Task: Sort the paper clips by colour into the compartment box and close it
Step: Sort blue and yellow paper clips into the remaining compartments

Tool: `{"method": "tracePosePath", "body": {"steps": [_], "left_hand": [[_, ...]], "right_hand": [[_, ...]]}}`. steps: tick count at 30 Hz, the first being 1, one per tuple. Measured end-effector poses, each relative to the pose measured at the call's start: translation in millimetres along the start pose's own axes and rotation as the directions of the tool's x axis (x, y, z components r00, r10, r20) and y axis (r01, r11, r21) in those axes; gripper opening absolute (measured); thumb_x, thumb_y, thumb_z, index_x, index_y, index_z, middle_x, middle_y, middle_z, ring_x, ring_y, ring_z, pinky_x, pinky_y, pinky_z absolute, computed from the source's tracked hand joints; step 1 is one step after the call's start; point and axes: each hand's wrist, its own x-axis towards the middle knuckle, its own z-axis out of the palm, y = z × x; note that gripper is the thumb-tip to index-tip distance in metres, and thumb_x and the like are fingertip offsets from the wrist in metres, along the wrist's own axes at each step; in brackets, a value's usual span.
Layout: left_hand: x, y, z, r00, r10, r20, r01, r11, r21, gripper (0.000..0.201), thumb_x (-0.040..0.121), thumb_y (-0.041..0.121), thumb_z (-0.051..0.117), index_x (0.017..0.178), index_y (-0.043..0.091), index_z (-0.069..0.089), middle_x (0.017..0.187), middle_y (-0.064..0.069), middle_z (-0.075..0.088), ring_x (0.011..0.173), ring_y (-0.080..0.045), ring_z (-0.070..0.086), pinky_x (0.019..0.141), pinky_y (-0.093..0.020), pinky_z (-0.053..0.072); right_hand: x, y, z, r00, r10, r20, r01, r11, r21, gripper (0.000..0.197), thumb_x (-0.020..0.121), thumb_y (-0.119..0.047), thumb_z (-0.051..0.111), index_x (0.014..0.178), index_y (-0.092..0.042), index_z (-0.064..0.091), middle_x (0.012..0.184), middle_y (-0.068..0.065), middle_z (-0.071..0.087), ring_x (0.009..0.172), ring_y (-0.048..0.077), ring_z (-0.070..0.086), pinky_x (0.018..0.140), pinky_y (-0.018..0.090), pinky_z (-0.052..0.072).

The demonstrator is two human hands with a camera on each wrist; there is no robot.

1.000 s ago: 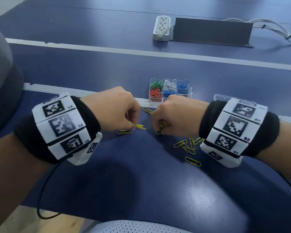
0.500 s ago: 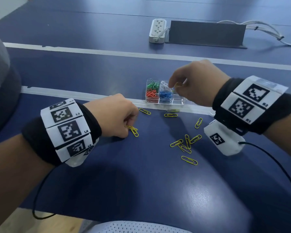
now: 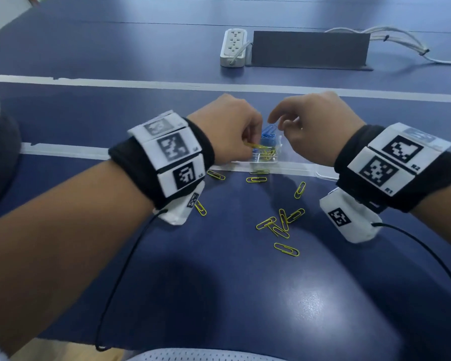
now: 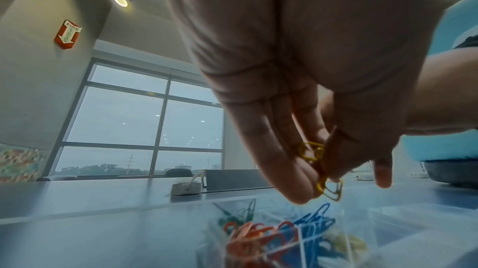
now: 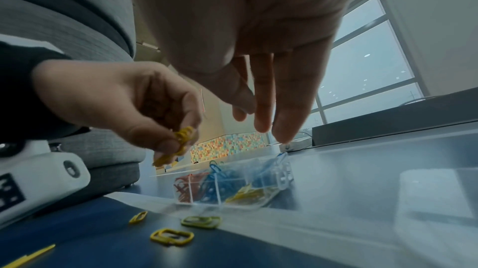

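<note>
At centre frame, the left hand (image 3: 227, 131) pinches yellow paper clips (image 4: 314, 162) above the clear compartment box (image 5: 232, 186) on the desk (image 3: 219, 282). The right hand (image 3: 315, 128) hovers beside it, fingers (image 5: 292, 108) straight and apart.

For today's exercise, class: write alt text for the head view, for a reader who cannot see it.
Over a blue table, the left hand pinches yellow paper clips above a clear compartment box, while the right hand hovers open beside it. More yellow clips lie scattered nearer the viewer.
</note>
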Motion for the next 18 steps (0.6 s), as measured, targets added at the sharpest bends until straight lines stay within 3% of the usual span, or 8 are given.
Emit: {"method": "tracePosePath", "body": {"steps": [3, 8, 13, 18], "left_hand": [[23, 10, 3, 0.999, 0.031, -0.029, -0.03, 0.998, 0.056, 0.02, 0.077, 0.011, 0.058, 0.09, 0.014, 0.072, 0.078, 0.001, 0.064, 0.072, -0.011, 0.05, 0.071, -0.018, 0.037], [43, 19, 9, 0.999, 0.043, 0.002, -0.043, 0.993, 0.114, 0.021, 0.079, 0.018, 0.066, 0.099, 0.014, 0.073, 0.096, -0.004, 0.072, 0.077, -0.011, 0.05, 0.074, -0.023, 0.04], [39, 18, 1, 0.998, 0.027, -0.05, -0.024, 0.998, 0.054, 0.018, 0.081, 0.02, 0.066, 0.097, 0.017, 0.073, 0.082, 0.0, 0.068, 0.073, -0.01, 0.052, 0.07, -0.015, 0.035], [21, 2, -8, 0.999, -0.046, 0.014, 0.045, 0.996, 0.081, 0.012, 0.079, 0.024, 0.069, 0.09, 0.02, 0.072, 0.074, 0.003, 0.064, 0.067, -0.013, 0.054, 0.071, -0.021, 0.04]], "right_hand": [[-6, 9, -4, 0.999, 0.035, -0.012, -0.035, 0.999, 0.002, 0.035, 0.081, -0.008, 0.044, 0.098, -0.024, 0.069, 0.095, 0.007, 0.072, 0.093, 0.031, 0.063, 0.09, 0.038, 0.05], [-18, 20, -8, 0.996, 0.093, 0.01, -0.093, 0.996, -0.003, 0.035, 0.08, -0.011, 0.043, 0.098, -0.028, 0.068, 0.096, 0.007, 0.072, 0.093, 0.031, 0.062, 0.092, 0.039, 0.049], [-26, 21, -8, 0.995, 0.084, 0.056, -0.083, 0.996, -0.017, 0.033, 0.082, -0.011, 0.045, 0.097, -0.026, 0.07, 0.097, 0.005, 0.072, 0.096, 0.03, 0.061, 0.09, 0.038, 0.049], [-28, 4, -3, 0.987, -0.004, 0.16, 0.009, 0.999, -0.034, 0.028, 0.081, -0.013, 0.051, 0.094, -0.025, 0.073, 0.094, 0.003, 0.073, 0.091, 0.028, 0.063, 0.087, 0.034, 0.051]]}}
